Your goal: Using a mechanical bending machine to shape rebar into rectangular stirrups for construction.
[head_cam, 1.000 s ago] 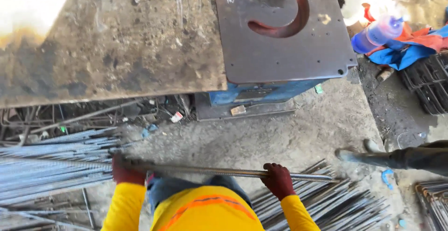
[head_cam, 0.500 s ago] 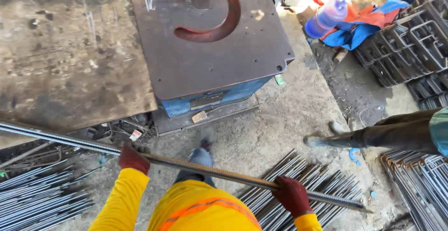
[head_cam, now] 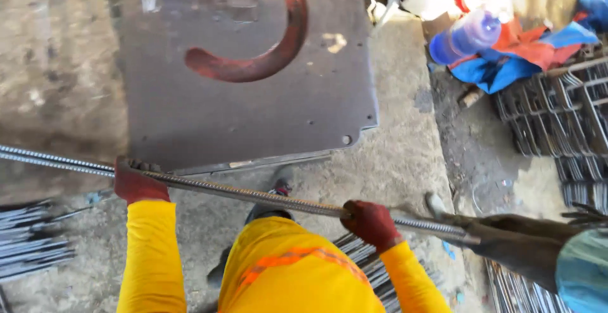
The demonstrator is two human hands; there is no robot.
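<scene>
**Both hands on one rebar below the plate**

The dark steel plate fills the upper middle of the view, with a red curved slot cut through it. It is the landmark for what follows.

Left of the plate lies a worn grey desk, blurred in this view. Below and right of the plate runs the concrete floor.

Far right of the plate, bent wire frames lie stacked. Above them, at the plate's upper right, lie blue and orange cloth and a blue bottle.

Just below the plate's lower edge, a long ribbed rebar slants from far left down to the right. The left hand, in a dark red glove, is closed around it under the plate's lower left corner. The right hand, gloved alike, is wrapped tight around the same bar below the plate's lower right corner.

Below the plate to the left and centre, more loose bars lie on the floor.

Lower right of the plate, another person's leg crosses the floor near the bar's end.
</scene>
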